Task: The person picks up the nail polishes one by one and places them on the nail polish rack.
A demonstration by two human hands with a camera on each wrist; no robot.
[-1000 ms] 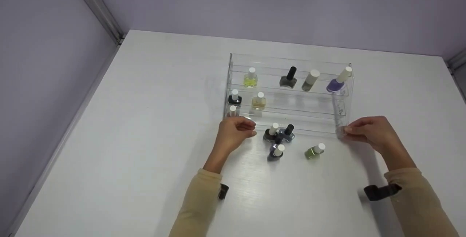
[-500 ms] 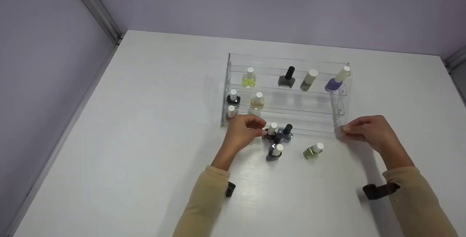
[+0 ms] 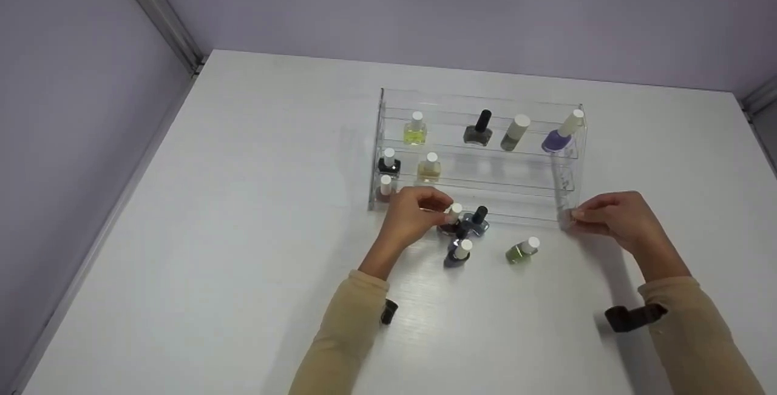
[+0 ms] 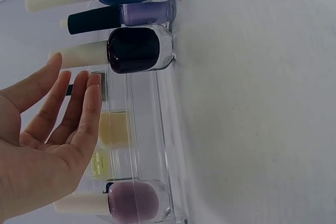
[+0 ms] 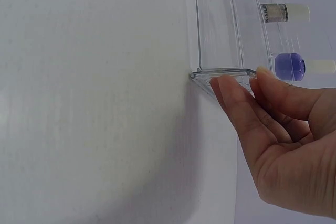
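- Clear rack (image 3: 534, 192): your right hand (image 3: 613, 218) steadies its corner, fingers straight.
- Dark bottle (image 3: 450, 222): your left hand (image 3: 413, 218) beside it, fingers relaxed, holding nothing.

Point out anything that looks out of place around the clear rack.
Four bottles sit loose on the table before the clear rack: a bunched cluster by the left hand and a green bottle tilted. Nothing looks spilled or broken.

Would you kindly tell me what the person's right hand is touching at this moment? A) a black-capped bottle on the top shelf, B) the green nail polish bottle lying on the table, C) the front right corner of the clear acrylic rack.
C: the right hand has its fingers against the corner of the clear acrylic rack.
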